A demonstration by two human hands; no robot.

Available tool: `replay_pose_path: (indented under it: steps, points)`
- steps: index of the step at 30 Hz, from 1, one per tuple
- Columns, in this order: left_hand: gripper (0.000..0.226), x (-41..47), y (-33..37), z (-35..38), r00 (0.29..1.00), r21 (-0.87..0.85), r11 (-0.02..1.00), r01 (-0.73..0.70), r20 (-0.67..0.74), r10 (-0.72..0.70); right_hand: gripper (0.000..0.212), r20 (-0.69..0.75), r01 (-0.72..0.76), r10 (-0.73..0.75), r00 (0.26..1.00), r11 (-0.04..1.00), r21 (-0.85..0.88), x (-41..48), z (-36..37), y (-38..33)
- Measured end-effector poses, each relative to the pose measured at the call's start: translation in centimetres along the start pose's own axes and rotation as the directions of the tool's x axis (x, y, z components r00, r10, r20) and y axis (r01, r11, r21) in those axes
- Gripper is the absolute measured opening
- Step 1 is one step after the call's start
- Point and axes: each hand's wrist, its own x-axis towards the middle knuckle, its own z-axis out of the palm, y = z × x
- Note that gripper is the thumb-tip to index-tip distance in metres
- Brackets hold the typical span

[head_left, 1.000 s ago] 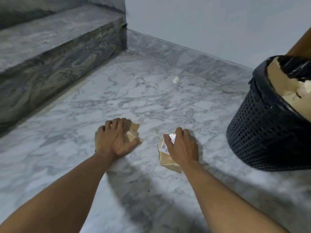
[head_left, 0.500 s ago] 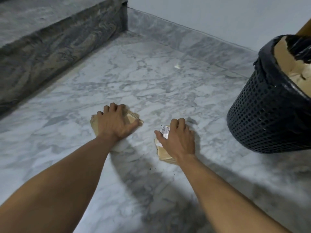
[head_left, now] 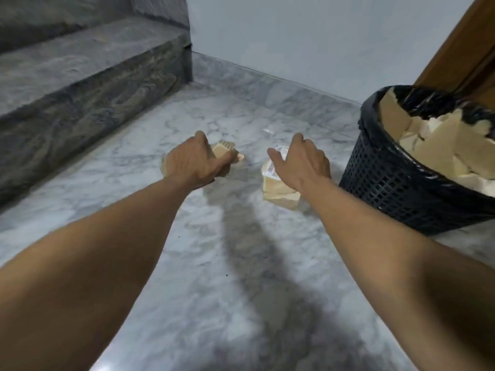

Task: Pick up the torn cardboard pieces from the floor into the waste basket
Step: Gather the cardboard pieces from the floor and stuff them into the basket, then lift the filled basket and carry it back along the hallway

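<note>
light: dim, cool, diffuse | shadows: soft dark bands on floor (head_left: 203, 263) left of waste basket (head_left: 396, 188), darker patch at its base | glare: none harsh | focus: slight motion softness overall | edges: wide-angle stretch

Glossy veined marble floor (head_left: 241, 263), matt brown cardboard pieces (head_left: 278, 190), black plastic-mesh waste basket (head_left: 396, 188).

One head-worn wide-angle view — forward and down, close over the marble floor (head_left: 214, 277)

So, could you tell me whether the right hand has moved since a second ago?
Yes. The right hand, gripping cardboard pieces, has shifted rightwards, closer to the waste basket.
</note>
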Motion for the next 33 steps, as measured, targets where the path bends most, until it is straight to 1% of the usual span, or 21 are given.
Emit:
replay_pose_path:
  steps: [2, 4, 5, 7, 10, 12, 14, 16, 18, 20, 22, 23, 25, 26, 27, 28, 29, 30, 31, 32, 33]
  points:
    - [0.073, 1.9, 3.1, -2.8, 0.999, -0.052, 0.998, -0.045, -0.022, 0.044, 0.058, -0.036, -0.034, 0.035, 0.999, 0.999, 0.010, 2.1, -4.4, 0.5]
    - [0.062, 3.4, 6.3, -5.3, 0.996, -0.125, 0.989, -0.081, -0.048, 0.076, 0.051, -0.086, -0.064, 0.066, 0.994, 0.998, 0.029, 3.8, -9.2, 1.5]
    - [0.061, 4.1, 8.1, -6.2, 0.994, -0.146, 0.984, -0.099, -0.052, 0.092, 0.049, -0.114, -0.078, 0.082, 0.990, 0.996, 0.038, 4.4, -11.7, 2.3]
    - [0.068, 5.3, 12.2, -7.5, 0.991, -0.168, 0.977, -0.130, -0.050, 0.123, 0.047, -0.169, -0.126, 0.132, 0.977, 0.991, 0.048, 5.2, -16.2, 4.7]
    - [0.072, 6.4, 19.8, -7.8, 0.983, -0.227, 0.957, -0.184, -0.066, 0.173, 0.044, -0.241, -0.262, 0.277, 0.930, 0.961, 0.094, 5.4, -21.3, 9.6]
    - [0.072, 6.3, 25.0, -7.4, 0.974, -0.290, 0.930, -0.227, -0.082, 0.213, 0.041, -0.286, -0.339, 0.355, 0.890, 0.935, 0.107, 5.1, -23.3, 12.9]
    - [0.072, 5.8, 29.9, -6.4, 0.967, -0.347, 0.903, -0.253, -0.070, 0.244, 0.039, -0.310, -0.395, 0.414, 0.856, 0.910, 0.124, 4.6, -24.2, 16.1]
    - [0.073, 5.0, 34.7, -5.0, 0.964, -0.388, 0.887, -0.251, -0.015, 0.266, 0.038, -0.290, -0.463, 0.488, 0.823, 0.873, 0.152, 4.0, -24.7, 19.5]
    - [0.073, 4.0, 37.6, -3.3, 0.950, -0.400, 0.881, -0.252, 0.069, 0.303, 0.038, -0.197, -0.511, 0.554, 0.809, 0.828, 0.231, 3.7, -24.2, 21.9]
    - [0.070, 3.0, 40.3, -1.3, 0.919, -0.438, 0.864, -0.249, 0.175, 0.354, 0.037, -0.080, -0.524, 0.578, 0.812, 0.782, 0.338, 3.3, -24.4, 24.3]
    - [0.060, 2.5, 42.0, -0.1, 0.891, -0.499, 0.844, -0.200, 0.266, 0.368, 0.024, 0.000, -0.501, 0.550, 0.835, 0.761, 0.413, 3.1, -24.7, 26.2]
    - [0.055, 2.4, 42.3, 0.2, 0.891, -0.524, 0.830, -0.191, 0.262, 0.370, 0.017, 0.005, -0.487, 0.533, 0.846, 0.769, 0.415, 2.9, -24.8, 27.0]
    - [0.052, 2.9, 42.1, 0.2, 0.918, -0.519, 0.821, -0.239, 0.155, 0.365, 0.015, -0.052, -0.474, 0.541, 0.840, 0.775, 0.418, 2.2, -25.1, 28.4]
    - [0.054, 3.3, 41.5, 0.0, 0.932, -0.472, 0.839, -0.273, 0.088, 0.353, 0.016, -0.090, -0.468, 0.548, 0.832, 0.779, 0.417, 1.6, -25.0, 28.9]
    - [0.056, 3.7, 40.5, -0.2, 0.940, -0.401, 0.869, -0.289, 0.054, 0.337, 0.018, -0.131, -0.467, 0.554, 0.822, 0.788, 0.401, 1.0, -24.8, 29.3]
    - [0.060, 3.9, 39.2, -0.3, 0.948, -0.334, 0.903, -0.271, 0.073, 0.311, 0.021, -0.162, -0.473, 0.559, 0.813, 0.796, 0.377, 0.4, -24.3, 29.6]
    - [0.064, 3.9, 37.7, -0.2, 0.952, -0.290, 0.930, -0.227, 0.133, 0.274, 0.028, -0.182, -0.483, 0.566, 0.804, 0.801, 0.354, -0.3, -23.8, 30.0]
    - [0.069, 3.8, 36.4, -0.2, 0.944, -0.282, 0.943, -0.178, 0.221, 0.244, 0.038, -0.172, -0.510, 0.585, 0.793, 0.791, 0.337, -0.9, -23.4, 30.4]
    - [0.074, 3.5, 35.3, -0.1, 0.921, -0.311, 0.943, -0.123, 0.319, 0.225, 0.048, -0.129, -0.547, 0.611, 0.781, 0.770, 0.329, -1.6, -22.9, 31.0]
    - [0.075, 3.1, 34.3, 0.1, 0.893, -0.390, 0.919, -0.057, 0.392, 0.221, 0.055, -0.061, -0.578, 0.629, 0.775, 0.744, 0.335, -2.2, -22.5, 31.4]
    - [0.069, 2.8, 33.5, 0.3, 0.875, -0.504, 0.863, 0.017, 0.426, 0.231, 0.057, 0.017, -0.597, 0.633, 0.774, 0.720, 0.353, -2.7, -21.8, 31.9]
